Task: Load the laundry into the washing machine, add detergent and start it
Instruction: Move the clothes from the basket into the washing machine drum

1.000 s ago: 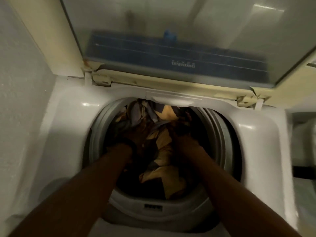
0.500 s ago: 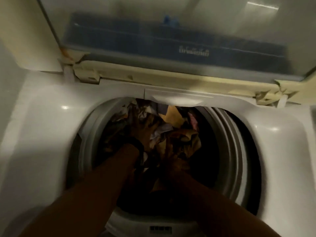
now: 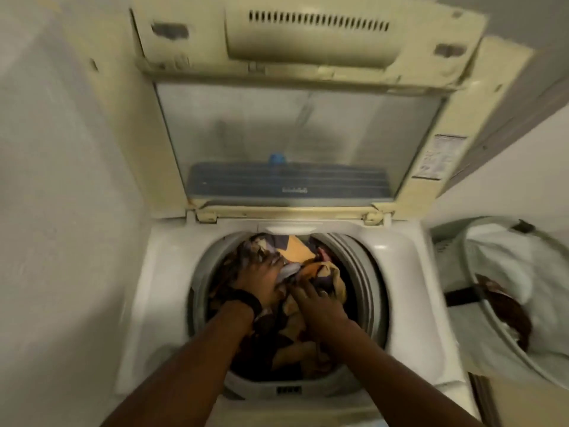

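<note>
Both the left hand (image 3: 261,280), banded at the wrist, and the right hand (image 3: 317,300), ringed, are seen in the head view down in the drum (image 3: 357,272) of the washer (image 3: 166,272). They are laid on the laundry (image 3: 308,261) with a pale fold between them; whether cloth is pinched or only pressed cannot be told through the blur. The laundry is piled high in the drum, close under its rim at the back. Loading is judged nearly done, with detergent and start not yet reached. Trouble could be caused by cloth left riding over the rim, where it might be trapped under the lid (image 3: 295,134), or by a garment snagged on the ring or band and dragged out as the hands are lifted. The lid is stood open at the back, so room is given only straight up and toward the body. A wall (image 3: 61,211) is close on the left; a basket (image 3: 492,266), with something dark in it, is set just beside the washer on the right.
</note>
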